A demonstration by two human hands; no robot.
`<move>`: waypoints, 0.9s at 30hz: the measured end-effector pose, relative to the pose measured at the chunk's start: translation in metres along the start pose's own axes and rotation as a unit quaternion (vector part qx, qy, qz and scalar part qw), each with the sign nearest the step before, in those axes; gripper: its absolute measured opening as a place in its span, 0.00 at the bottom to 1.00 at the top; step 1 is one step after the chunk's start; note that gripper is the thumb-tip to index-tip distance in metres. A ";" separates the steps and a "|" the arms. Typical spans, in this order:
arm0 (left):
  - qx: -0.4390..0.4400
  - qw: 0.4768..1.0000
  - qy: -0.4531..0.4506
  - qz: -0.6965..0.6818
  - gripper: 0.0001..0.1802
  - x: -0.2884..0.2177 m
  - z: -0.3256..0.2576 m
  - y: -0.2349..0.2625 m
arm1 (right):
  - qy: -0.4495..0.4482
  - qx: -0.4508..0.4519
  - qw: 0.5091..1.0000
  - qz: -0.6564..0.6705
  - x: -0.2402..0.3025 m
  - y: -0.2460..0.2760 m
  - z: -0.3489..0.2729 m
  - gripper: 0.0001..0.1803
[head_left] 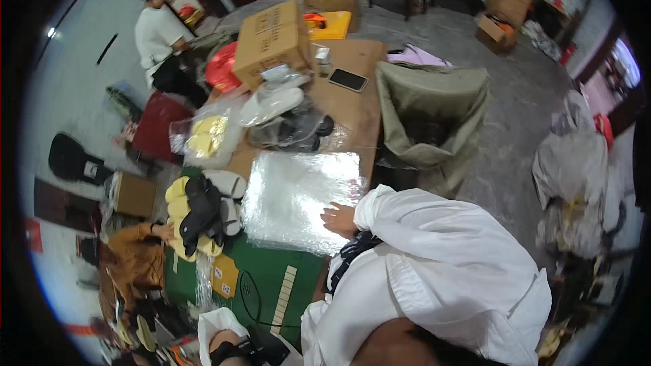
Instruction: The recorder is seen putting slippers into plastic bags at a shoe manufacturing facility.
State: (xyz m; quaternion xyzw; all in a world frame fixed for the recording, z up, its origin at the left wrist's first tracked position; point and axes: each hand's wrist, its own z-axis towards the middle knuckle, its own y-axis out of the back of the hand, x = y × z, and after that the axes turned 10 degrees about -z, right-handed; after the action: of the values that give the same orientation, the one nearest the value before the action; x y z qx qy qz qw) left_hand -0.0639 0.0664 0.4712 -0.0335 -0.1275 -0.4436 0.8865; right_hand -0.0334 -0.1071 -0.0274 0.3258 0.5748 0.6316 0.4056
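Note:
My right hand lies flat on the near right part of a stack of clear plastic bags, fingers stretched out. Its arm is in a white sleeve. At the lower edge a second white sleeve shows on the left, beside something black; the fingers there cannot be made out. Left of the bags is a pile of slippers: yellow ones, black ones and grey-white ones. Another person's hand touches the pile's left side. Beyond the bags lie white slippers and dark slippers in clear plastic.
Bagged yellow slippers, a cardboard box and a phone sit farther back on the table. A green surface bears a yellow card and a black cord. An open olive sack stands at the right.

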 end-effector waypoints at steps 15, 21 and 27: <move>0.232 0.872 -0.139 0.408 0.17 0.020 -0.076 0.024 | 0.053 -0.032 0.998 0.020 0.013 0.014 -0.018 0.22; 0.309 0.736 0.471 0.376 0.24 0.004 -0.176 0.075 | 0.131 0.027 0.991 0.016 0.019 0.063 0.014 0.26; 0.284 0.361 0.742 0.488 0.31 -0.132 -0.367 0.096 | 0.163 0.041 0.986 -0.016 0.023 0.020 0.017 0.25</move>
State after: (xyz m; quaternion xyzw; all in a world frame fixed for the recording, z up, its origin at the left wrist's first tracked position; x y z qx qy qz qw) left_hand 0.0091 0.1636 0.0887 0.5063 0.5024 0.2838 0.6408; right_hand -0.0319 -0.0786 -0.0065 0.2257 0.6634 0.6460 0.3027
